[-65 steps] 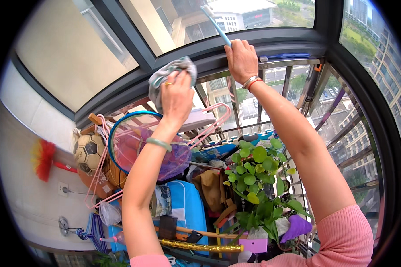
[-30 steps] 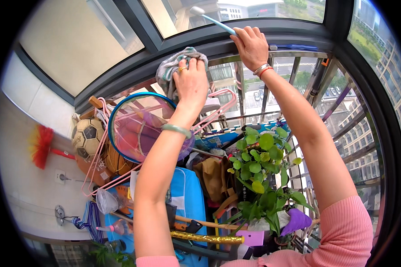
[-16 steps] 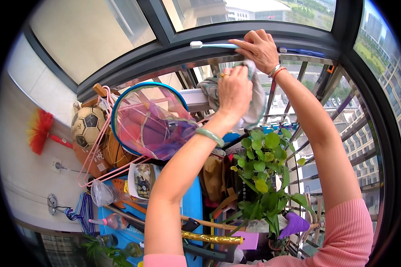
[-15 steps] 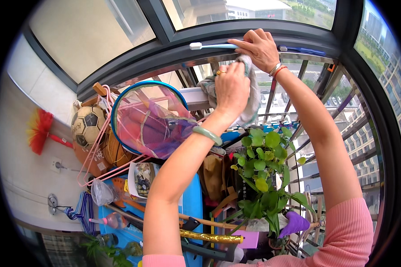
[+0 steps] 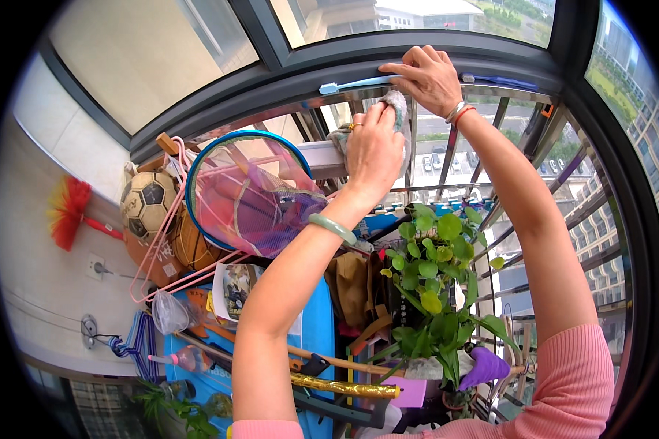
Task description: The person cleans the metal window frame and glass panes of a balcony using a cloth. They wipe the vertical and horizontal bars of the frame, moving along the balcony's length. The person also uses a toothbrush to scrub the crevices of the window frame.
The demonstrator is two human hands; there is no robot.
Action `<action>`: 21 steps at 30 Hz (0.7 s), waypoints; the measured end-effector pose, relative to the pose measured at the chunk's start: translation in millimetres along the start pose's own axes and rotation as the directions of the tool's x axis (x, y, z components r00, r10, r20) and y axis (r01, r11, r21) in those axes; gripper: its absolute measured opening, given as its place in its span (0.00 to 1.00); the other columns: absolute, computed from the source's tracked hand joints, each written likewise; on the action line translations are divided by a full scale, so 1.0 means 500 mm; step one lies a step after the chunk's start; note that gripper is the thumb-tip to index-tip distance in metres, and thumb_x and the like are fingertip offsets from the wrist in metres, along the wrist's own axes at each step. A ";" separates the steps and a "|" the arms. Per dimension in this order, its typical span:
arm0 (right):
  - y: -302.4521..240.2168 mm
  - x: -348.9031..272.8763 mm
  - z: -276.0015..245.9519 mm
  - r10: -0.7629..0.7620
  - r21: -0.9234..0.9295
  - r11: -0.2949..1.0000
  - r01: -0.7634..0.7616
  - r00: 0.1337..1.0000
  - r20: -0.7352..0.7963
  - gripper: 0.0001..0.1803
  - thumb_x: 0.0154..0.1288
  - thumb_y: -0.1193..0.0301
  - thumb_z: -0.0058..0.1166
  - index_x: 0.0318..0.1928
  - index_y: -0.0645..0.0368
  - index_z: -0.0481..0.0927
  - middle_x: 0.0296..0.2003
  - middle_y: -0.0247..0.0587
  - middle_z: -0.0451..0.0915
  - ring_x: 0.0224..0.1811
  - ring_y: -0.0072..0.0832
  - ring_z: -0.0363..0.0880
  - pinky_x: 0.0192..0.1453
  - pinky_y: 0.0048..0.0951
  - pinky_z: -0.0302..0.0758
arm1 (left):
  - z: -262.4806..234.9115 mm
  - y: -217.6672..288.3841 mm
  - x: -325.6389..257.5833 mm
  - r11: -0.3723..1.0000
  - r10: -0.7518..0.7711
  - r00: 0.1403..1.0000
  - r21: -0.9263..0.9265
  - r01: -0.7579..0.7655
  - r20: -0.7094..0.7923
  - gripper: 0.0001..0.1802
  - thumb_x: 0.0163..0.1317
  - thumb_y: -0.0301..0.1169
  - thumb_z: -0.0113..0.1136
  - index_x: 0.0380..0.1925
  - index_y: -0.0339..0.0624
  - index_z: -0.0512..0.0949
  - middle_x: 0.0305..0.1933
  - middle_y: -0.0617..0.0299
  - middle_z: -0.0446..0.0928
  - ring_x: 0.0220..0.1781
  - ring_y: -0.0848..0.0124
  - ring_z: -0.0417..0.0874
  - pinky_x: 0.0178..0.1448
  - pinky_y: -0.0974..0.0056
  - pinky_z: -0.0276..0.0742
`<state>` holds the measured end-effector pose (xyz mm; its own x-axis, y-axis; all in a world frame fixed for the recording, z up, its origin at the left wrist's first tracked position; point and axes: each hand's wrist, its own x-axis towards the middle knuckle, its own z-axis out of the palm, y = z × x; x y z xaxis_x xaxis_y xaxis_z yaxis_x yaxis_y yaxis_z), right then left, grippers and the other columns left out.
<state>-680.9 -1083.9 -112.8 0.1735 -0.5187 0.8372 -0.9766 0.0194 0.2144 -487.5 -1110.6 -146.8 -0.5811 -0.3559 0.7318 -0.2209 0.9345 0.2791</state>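
Note:
My left hand (image 5: 374,150) is closed on a grey cloth (image 5: 395,110), which is bunched against the metal railing below the window ledge. A green bangle circles that forearm. My right hand (image 5: 430,80) is on the dark window ledge (image 5: 271,95), its thumb and index finger at the handle end of a light blue toothbrush (image 5: 359,83). The toothbrush head points left along the ledge. To the right of that hand, a dark blue toothbrush (image 5: 501,82) lies on the ledge.
A blue-rimmed net (image 5: 252,190), pink hangers (image 5: 157,252), a football (image 5: 149,203) and a basketball (image 5: 194,245) crowd the left. Below my arms are a leafy plant (image 5: 432,274), a gold tube (image 5: 344,386) and a purple glove (image 5: 485,368). Railing bars curve along the right.
The light blue toothbrush has turned over, and its head has dropped toward the ledge's near edge. My left hand and the cloth have shifted slightly left. My right hand has barely moved.

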 end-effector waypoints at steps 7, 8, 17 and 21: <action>0.005 -0.006 0.011 0.026 0.041 0.999 -0.024 0.999 -0.045 0.06 0.57 0.61 0.58 0.33 0.45 0.79 0.33 0.25 0.72 0.41 0.26 0.70 0.46 0.30 0.65 | -0.034 -0.020 0.001 1.000 -0.028 0.999 -0.004 0.028 -0.017 0.17 0.53 0.24 0.51 0.43 0.30 0.74 0.65 0.43 0.57 0.53 0.49 0.73 0.57 0.54 0.70; 0.008 -0.004 0.011 0.017 0.041 0.999 -0.016 0.999 -0.045 0.06 0.58 0.60 0.57 0.33 0.45 0.79 0.33 0.25 0.72 0.41 0.26 0.70 0.46 0.30 0.65 | -0.042 -0.020 0.006 0.998 -0.054 0.998 0.044 0.053 0.031 0.16 0.54 0.26 0.51 0.43 0.34 0.76 0.70 0.44 0.53 0.52 0.49 0.75 0.53 0.52 0.73; 0.008 -0.004 0.012 0.030 0.058 0.998 -0.028 0.999 -0.041 0.08 0.59 0.57 0.55 0.33 0.45 0.79 0.33 0.23 0.74 0.41 0.25 0.71 0.46 0.29 0.65 | -0.032 -0.064 0.036 0.957 -0.084 0.984 0.286 0.036 0.158 0.16 0.55 0.29 0.51 0.44 0.41 0.76 0.68 0.54 0.61 0.54 0.46 0.75 0.53 0.48 0.76; 0.013 -0.007 0.013 0.021 0.068 0.998 -0.017 0.998 -0.059 0.07 0.60 0.58 0.55 0.34 0.43 0.81 0.32 0.23 0.73 0.40 0.24 0.71 0.45 0.29 0.65 | -0.030 -0.062 0.033 0.955 -0.058 0.988 0.296 0.012 0.145 0.16 0.56 0.29 0.50 0.44 0.41 0.76 0.66 0.54 0.64 0.55 0.46 0.74 0.53 0.48 0.76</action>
<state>-688.7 -1087.8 -117.6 0.1598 -0.4666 0.8699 -0.9858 -0.0299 0.1651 -478.5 -1145.3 -134.4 -0.6751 -0.4052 0.6165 -0.4496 0.8885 0.0917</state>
